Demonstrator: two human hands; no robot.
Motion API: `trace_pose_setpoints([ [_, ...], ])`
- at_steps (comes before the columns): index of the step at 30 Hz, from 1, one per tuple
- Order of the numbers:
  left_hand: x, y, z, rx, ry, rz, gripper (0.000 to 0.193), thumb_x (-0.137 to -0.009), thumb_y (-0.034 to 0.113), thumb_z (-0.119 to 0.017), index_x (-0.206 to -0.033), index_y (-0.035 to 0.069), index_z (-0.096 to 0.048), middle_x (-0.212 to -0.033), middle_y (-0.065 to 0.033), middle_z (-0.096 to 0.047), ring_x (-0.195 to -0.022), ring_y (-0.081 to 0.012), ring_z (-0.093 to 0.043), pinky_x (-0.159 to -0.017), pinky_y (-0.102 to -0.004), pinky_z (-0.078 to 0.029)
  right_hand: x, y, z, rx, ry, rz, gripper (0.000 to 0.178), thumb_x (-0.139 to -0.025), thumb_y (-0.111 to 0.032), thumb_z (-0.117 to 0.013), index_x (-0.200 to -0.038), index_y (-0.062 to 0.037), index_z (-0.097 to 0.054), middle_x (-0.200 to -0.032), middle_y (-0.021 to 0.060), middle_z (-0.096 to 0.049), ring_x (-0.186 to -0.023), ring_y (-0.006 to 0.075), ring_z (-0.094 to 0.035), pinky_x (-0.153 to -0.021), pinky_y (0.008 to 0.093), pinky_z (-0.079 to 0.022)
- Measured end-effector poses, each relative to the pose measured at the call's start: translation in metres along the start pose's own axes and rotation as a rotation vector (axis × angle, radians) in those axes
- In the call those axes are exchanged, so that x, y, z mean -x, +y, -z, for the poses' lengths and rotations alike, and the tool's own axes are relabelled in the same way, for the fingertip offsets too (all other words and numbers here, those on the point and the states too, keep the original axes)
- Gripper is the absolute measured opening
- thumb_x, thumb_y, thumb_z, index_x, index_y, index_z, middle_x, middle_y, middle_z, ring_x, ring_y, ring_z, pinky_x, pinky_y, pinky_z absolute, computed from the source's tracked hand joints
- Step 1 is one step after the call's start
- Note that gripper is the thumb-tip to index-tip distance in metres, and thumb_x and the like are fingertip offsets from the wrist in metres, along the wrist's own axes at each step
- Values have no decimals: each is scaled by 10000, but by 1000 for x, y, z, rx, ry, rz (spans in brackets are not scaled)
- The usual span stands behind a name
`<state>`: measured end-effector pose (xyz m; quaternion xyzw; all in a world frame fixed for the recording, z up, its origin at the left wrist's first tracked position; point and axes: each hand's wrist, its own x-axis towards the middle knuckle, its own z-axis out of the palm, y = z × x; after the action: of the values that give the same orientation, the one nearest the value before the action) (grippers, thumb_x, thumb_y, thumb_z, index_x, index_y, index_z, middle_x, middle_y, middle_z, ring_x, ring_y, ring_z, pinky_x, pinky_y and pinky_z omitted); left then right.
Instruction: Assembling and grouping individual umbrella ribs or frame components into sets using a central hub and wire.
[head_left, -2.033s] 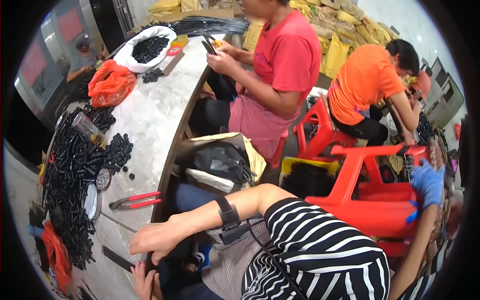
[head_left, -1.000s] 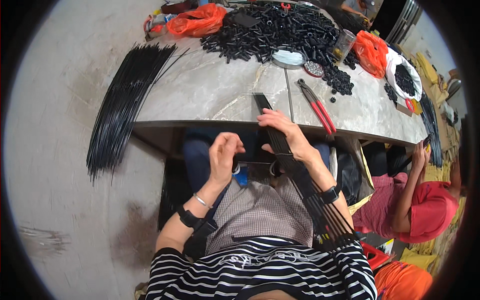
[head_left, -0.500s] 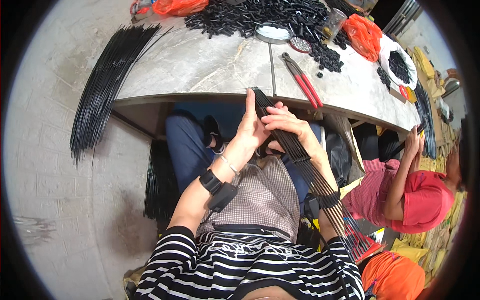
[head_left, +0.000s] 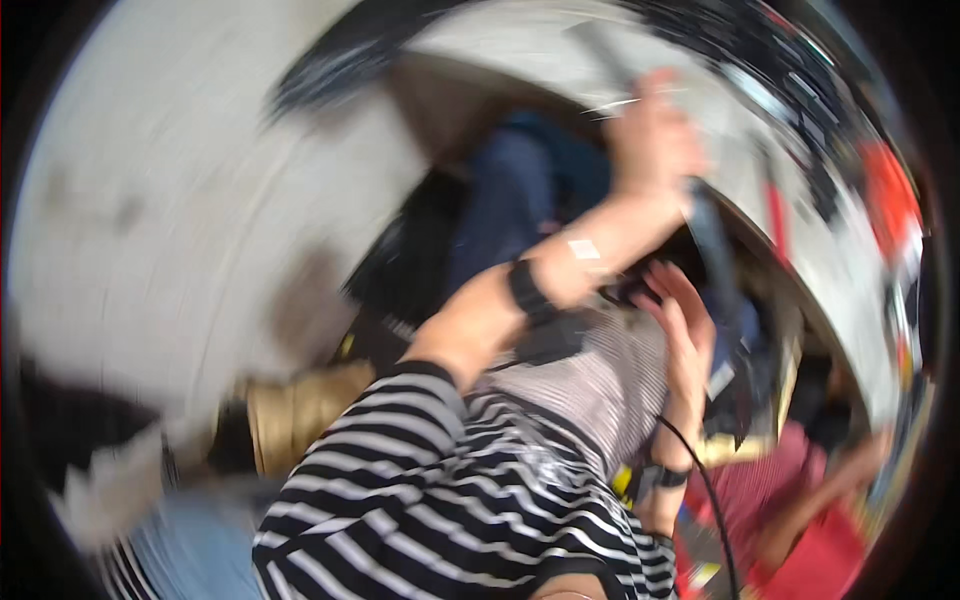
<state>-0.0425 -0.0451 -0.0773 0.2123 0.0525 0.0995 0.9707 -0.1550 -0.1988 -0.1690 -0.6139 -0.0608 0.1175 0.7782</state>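
The picture is heavily blurred by motion. My left hand (head_left: 652, 135) is raised to the edge of the pale stone table (head_left: 800, 250), fingers closed around the top of a bundle of long black strips (head_left: 712, 245). The bundle hangs down from it toward my lap. My right hand (head_left: 685, 325) sits lower, just left of the bundle, with its fingers spread and nothing clearly in them. I wear a black band on the left wrist and a dark watch on the right.
Red-handled pliers (head_left: 775, 215) and a heap of small black parts (head_left: 800, 90) lie on the table, with an orange bag (head_left: 890, 200) further right. A person in red (head_left: 800, 520) sits at the lower right. Grey floor (head_left: 200, 200) spreads to the left.
The view has swung and blurred. My left hand has risen along the black bundle to the table edge, and my right hand has dropped lower with its fingers spread.
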Motion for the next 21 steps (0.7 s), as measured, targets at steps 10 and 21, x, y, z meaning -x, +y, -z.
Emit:
trace_pose_setpoints([
  [10, 2, 27, 2, -922, -230, -1236, 214, -904, 113, -502, -1076, -14, -504, -720, -251, -582, -604, -430, -575, -535, -514, -452, -69, -36, -33, 752, -91, 579, 384, -929, -38, -598, -1286, 75, -510, -1176, 165, -631, -1055, 215, -605, -949, 327, -473],
  [21, 1, 3, -26, -861, -19, -829, 220, -827, 164, -636, -978, 52, -522, -763, -217, -588, -750, -446, -568, -675, -541, -418, -131, 1, -33, 737, 120, 239, 450, -958, -221, -369, -1267, 85, -485, -1163, 196, -619, -1031, 234, -628, -944, 341, -497],
])
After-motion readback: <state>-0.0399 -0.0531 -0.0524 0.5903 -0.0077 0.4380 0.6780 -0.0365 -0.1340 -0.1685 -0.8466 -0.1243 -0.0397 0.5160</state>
